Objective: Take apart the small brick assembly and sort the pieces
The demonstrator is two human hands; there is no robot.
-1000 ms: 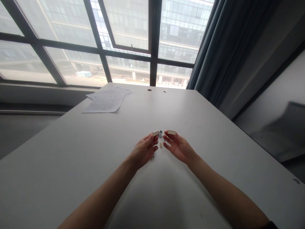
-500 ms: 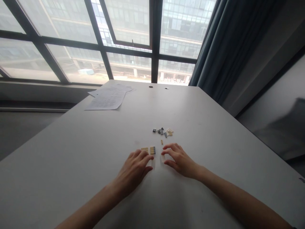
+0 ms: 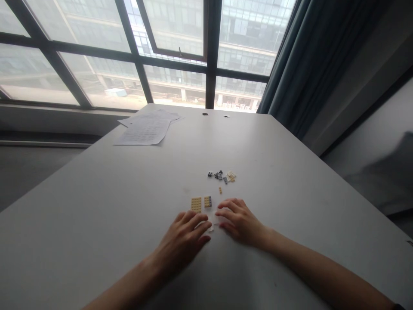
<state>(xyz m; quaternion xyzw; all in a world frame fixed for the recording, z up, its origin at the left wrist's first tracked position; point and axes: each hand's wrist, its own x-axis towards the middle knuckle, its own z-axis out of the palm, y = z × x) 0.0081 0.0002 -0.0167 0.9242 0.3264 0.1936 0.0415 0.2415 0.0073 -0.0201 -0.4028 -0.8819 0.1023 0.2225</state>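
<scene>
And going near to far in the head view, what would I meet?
Left hand, tan-and-gray studded plastic block, yellow studded plastic piece, dark-gray studded plastic bricks, printed white paper sheets, dark-framed glass window.

On the table [image 3: 129,193], loose bricks [image 3: 220,177] lie behind two side-by-side plates [image 3: 196,204].

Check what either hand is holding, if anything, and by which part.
Cannot be told: the left hand and right hand are close around pale building-block pieces, too blurred to show any grip.
</scene>
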